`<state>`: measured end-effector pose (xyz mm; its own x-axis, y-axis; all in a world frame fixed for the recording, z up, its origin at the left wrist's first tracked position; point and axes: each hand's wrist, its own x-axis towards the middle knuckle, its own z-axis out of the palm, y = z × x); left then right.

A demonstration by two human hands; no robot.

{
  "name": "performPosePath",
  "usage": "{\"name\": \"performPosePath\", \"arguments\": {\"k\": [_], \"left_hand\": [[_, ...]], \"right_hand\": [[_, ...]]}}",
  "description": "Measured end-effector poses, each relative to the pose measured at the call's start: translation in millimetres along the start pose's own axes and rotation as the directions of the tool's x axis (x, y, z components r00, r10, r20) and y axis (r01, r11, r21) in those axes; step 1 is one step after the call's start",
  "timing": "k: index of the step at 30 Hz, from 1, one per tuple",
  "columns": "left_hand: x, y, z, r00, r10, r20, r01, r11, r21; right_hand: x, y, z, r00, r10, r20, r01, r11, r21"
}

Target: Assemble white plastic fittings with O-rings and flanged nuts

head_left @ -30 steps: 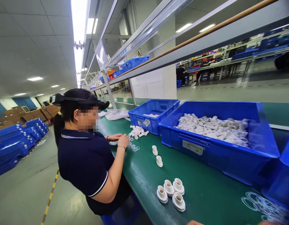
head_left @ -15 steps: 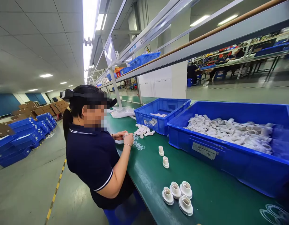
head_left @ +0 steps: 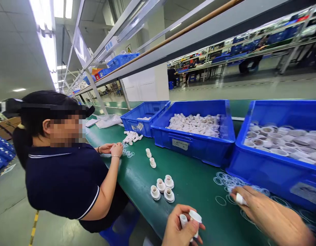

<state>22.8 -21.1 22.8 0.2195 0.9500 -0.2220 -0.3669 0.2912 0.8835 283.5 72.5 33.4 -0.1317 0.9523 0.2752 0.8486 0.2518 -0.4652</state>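
Low in the head view, my left hand (head_left: 177,230) is closed around two white plastic fittings, a threaded tube (head_left: 183,220) and a piece with a wide flange (head_left: 195,216). To the right, my right hand (head_left: 272,212) reaches over a spread of thin clear rings (head_left: 232,180) on the bench. Its fingers are closed on a small white plastic fitting (head_left: 241,199); whether they also pinch a ring is hidden. Several assembled flanged fittings (head_left: 169,194) stand upright left of my hands, and two narrower fittings (head_left: 153,163) stand farther back.
Along the back of the green bench (head_left: 127,181) are a blue bin of large white rings (head_left: 265,159), a blue bin of small white parts (head_left: 188,148), and a smaller blue bin (head_left: 137,128). At left a co-worker (head_left: 63,181) handles small parts. A shelf rail (head_left: 158,56) crosses above.
The view has turned right, bringing a third bin and the ring pile into sight. My two hands, out of view before, now show with white fittings in them.
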Motion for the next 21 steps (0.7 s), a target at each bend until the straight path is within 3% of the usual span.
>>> {"name": "performPosePath", "arguments": {"k": [3, 7, 10, 16, 18, 21], "left_hand": [[-1, 8, 2.0, 0.999, 0.037, -0.004, -0.037, 0.995, 0.089], [-4, 16, 6.5, 0.996, 0.085, -0.009, -0.082, 0.978, 0.194], [-5, 18, 7.7, 0.996, 0.084, 0.018, -0.086, 0.963, 0.257], [-8, 26, 3.9, 0.986, 0.167, 0.02, -0.156, 0.864, 0.478], [-10, 30, 2.9, 0.982, 0.186, -0.008, -0.163, 0.881, 0.444], [-11, 33, 4.2, 0.988, 0.147, -0.051, -0.129, 0.956, 0.265]], "right_hand": [[-1, -32, -14, 0.981, 0.032, 0.193, -0.056, 0.991, 0.124], [-12, -79, -22, 0.942, -0.103, 0.32, -0.033, 0.919, 0.393], [-21, -100, -24, 0.912, -0.167, 0.374, -0.039, 0.874, 0.485], [-31, -114, -34, 0.882, -0.255, 0.396, -0.014, 0.827, 0.563], [-33, -114, -35, 0.866, -0.316, 0.388, 0.046, 0.823, 0.566], [-35, -110, -31, 0.872, -0.324, 0.366, 0.085, 0.838, 0.539]]}}
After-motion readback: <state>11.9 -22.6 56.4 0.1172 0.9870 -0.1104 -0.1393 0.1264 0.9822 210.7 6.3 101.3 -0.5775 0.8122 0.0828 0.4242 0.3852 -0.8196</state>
